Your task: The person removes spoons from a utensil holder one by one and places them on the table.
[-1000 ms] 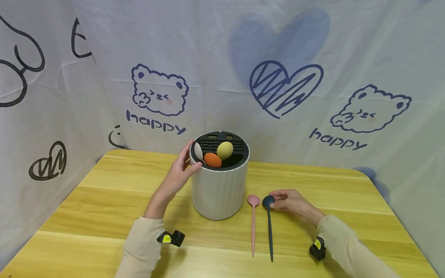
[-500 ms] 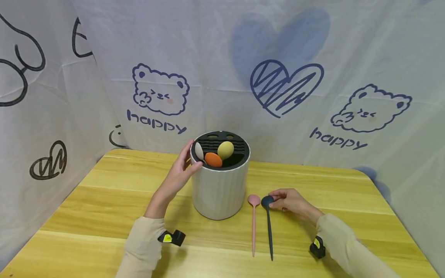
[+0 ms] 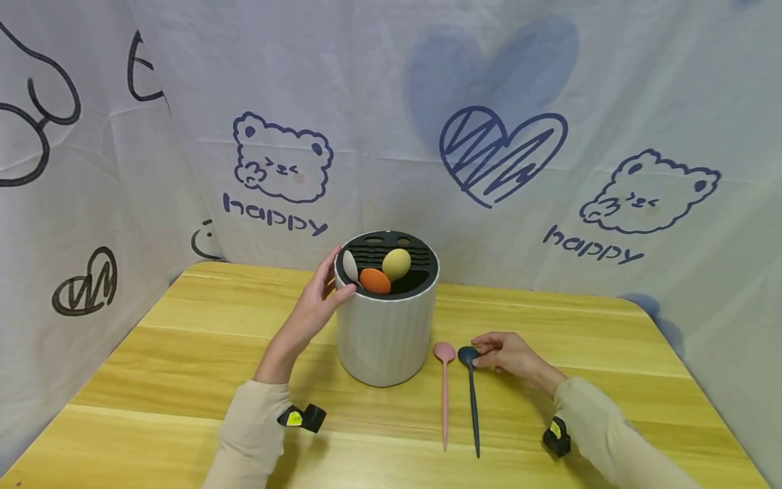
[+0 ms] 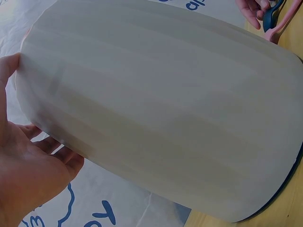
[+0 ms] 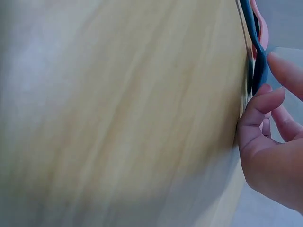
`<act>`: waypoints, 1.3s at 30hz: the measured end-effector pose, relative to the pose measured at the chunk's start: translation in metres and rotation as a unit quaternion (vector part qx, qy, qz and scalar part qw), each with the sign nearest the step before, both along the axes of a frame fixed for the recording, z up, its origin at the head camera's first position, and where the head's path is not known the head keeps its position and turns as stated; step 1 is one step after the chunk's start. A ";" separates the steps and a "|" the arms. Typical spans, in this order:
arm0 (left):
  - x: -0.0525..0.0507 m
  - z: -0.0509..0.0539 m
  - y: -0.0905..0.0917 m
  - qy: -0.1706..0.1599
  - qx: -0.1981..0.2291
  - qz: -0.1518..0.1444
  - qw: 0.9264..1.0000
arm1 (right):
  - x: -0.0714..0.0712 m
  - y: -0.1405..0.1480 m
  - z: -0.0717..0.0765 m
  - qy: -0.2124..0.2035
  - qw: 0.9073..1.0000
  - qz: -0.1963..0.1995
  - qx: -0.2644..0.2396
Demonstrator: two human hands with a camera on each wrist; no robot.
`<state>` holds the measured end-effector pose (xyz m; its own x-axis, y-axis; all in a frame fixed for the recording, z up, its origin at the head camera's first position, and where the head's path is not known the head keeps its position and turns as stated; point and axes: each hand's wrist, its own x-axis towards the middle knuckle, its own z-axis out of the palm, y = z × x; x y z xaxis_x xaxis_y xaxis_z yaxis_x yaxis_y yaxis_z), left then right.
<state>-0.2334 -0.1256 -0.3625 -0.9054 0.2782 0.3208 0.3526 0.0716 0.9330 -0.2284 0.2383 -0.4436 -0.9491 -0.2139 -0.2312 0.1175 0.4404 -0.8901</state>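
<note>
1. Head view: a pale ribbed holder (image 3: 385,339) stands upright on the wooden desk (image 3: 183,380), its black top (image 3: 423,257) slotted. A white spoon (image 3: 349,265), an orange spoon (image 3: 375,281) and a yellow spoon (image 3: 397,264) show their heads in the opening. The left hand (image 3: 314,300) holds the holder's rim on its left side, thumb in front. To the right, a pink spoon (image 3: 445,401) and a dark blue spoon (image 3: 473,402) lie side by side, handles toward the person; the pink one is nearer the holder. The right hand (image 3: 513,356) has its grip on the dark blue bowl, pinched between thumb and finger. A printed cloth (image 3: 379,88) hangs behind.

2. Left wrist view: the holder fills most of the picture, with the left hand's grip round its rim end; the right hand and both lying spoons appear in the top right corner.

3. Right wrist view: curved fingers touch the dark blue spoon's bowl, low against the desk, with pink just beyond.
</note>
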 end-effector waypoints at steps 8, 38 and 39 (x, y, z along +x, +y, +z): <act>-0.002 0.000 0.000 -0.003 -0.002 0.003 1.000 | 0.000 -0.003 0.011 0.001 1.000 -0.015 -0.005; 0.000 0.002 0.000 -0.006 -0.003 0.004 1.000 | 0.023 -0.036 0.102 0.160 0.986 -0.002 -0.041; 0.000 0.002 0.000 -0.005 -0.002 0.003 1.000 | 0.025 -0.038 0.105 0.167 0.985 0.000 -0.042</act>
<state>-0.2335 -0.1254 -0.3608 -0.9103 0.2749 0.3096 0.3420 0.0781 0.9364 -0.2035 0.2000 -0.3387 -0.9690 -0.2198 0.1123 -0.1882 0.3631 -0.9126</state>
